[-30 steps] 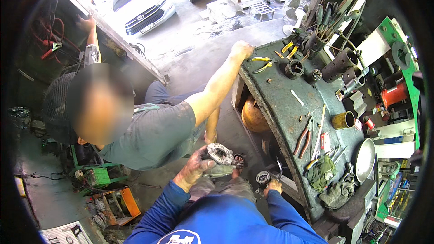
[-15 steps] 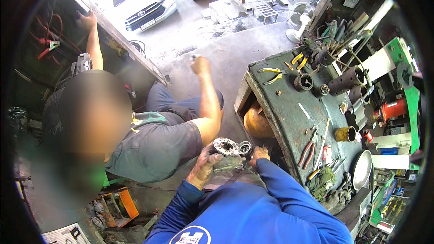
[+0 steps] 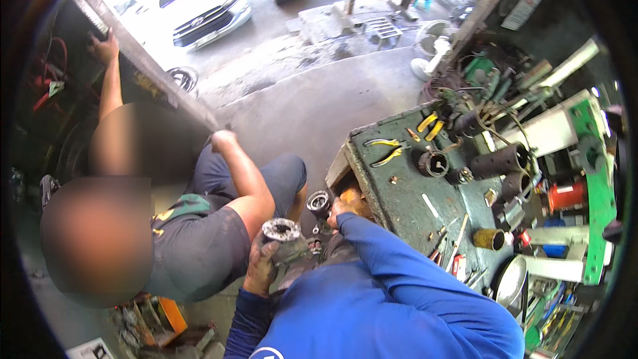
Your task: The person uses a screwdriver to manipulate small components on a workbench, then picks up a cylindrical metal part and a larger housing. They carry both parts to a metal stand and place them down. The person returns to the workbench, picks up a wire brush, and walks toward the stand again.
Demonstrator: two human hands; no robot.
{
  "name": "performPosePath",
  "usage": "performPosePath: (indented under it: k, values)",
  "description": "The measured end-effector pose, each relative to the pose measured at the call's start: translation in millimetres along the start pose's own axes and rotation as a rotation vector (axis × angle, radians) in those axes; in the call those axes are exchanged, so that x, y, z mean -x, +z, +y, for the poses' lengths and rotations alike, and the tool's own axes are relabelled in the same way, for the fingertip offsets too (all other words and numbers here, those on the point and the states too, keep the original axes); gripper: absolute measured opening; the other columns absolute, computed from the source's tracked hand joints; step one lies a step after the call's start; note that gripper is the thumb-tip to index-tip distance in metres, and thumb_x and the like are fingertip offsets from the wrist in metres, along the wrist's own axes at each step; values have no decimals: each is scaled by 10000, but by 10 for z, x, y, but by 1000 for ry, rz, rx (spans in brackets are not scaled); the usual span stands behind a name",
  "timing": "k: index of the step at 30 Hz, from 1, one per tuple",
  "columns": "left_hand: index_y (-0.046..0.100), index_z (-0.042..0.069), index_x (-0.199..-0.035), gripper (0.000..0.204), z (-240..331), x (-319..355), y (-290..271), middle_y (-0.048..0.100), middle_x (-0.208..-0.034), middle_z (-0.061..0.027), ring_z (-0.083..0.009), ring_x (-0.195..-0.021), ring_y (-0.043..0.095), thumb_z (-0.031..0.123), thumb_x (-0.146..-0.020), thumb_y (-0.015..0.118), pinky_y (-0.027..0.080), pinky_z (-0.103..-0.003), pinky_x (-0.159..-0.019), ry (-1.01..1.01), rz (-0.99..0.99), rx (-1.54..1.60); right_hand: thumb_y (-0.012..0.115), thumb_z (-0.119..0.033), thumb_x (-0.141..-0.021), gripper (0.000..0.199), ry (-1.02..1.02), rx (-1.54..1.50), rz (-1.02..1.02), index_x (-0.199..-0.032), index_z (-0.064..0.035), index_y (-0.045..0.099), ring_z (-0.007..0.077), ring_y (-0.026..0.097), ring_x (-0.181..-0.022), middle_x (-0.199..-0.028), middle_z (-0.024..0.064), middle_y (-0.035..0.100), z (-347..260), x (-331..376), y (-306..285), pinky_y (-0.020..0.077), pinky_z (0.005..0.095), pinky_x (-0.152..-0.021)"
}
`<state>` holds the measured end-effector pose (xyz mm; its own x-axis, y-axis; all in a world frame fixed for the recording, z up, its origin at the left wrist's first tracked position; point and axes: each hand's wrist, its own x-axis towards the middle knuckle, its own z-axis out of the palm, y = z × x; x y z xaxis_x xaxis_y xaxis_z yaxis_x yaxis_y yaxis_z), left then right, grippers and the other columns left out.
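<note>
Left hand [image 3: 260, 267] clamped on grimy metal housing [image 3: 284, 242], as half a second back. Right hand [image 3: 337, 207] now off housing, closing on dark round part [image 3: 319, 202] beside bench [image 3: 392, 203] near corner.

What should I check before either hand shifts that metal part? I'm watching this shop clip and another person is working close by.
1. Left hand grips the round metal housing: ok, fingers wrap its side.
2. Right hand on the small dark ring part: cannot tell, it is at the part but the grip is hidden.
3. Space from the co-worker's arm: not ok, it passes right beside the housing.
4. Free spot on the green workbench: ok, its near edge is bare.
5. Loose pliers away from the hands: ok, they lie farther back on the bench.
</note>
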<state>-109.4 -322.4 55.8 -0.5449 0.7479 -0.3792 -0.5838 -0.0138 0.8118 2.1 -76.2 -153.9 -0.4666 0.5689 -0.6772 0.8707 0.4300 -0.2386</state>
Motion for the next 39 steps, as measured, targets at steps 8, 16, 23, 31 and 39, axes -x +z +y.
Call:
performPosePath:
  k: [8,16,23,31,39]
  values:
    - [568,-2,-1371,667,82,-354,148,686,-1252,-134,-264,-1098,699,471,-928,726,579,-397,-968,176,143,164,786,-280,-784,642,-100,96,-66,-1326,16,611,310,624,-1318,-1370,229,663,-232,-594,-373,458,417,-1124]
    - [572,9,-1395,657,429,-788,312,672,-1308,-168,-341,-1166,682,465,-934,677,556,-518,-1043,26,-127,375,724,-233,-753,579,-127,-228,19,-1226,83,619,426,678,-1179,-1234,312,693,-144,95,-980,528,479,-1037]
    - [610,-20,-1356,554,513,-1177,508,692,-1294,-173,-326,-1144,699,426,-1033,549,539,-507,-1078,-20,-232,311,815,-224,-716,742,59,-633,200,-1371,23,571,322,734,-994,-1165,251,725,293,1565,-1293,589,412,-885]
    - [609,17,-1318,510,127,-1369,815,715,-1200,-136,-247,-1063,728,368,-961,710,612,-399,-934,-83,-216,87,845,-93,-772,593,119,-1343,461,-1293,89,628,184,705,-882,-1049,149,760,1000,2630,-1351,591,336,-774]
    - [594,-21,-1316,540,-94,-1347,1477,704,-1174,-164,-269,-1025,733,359,-951,709,618,-417,-931,-179,-358,-17,764,-7,-818,476,181,-1477,552,-1267,84,633,197,729,-835,-1052,142,758,1509,2936,-1390,604,325,-738]
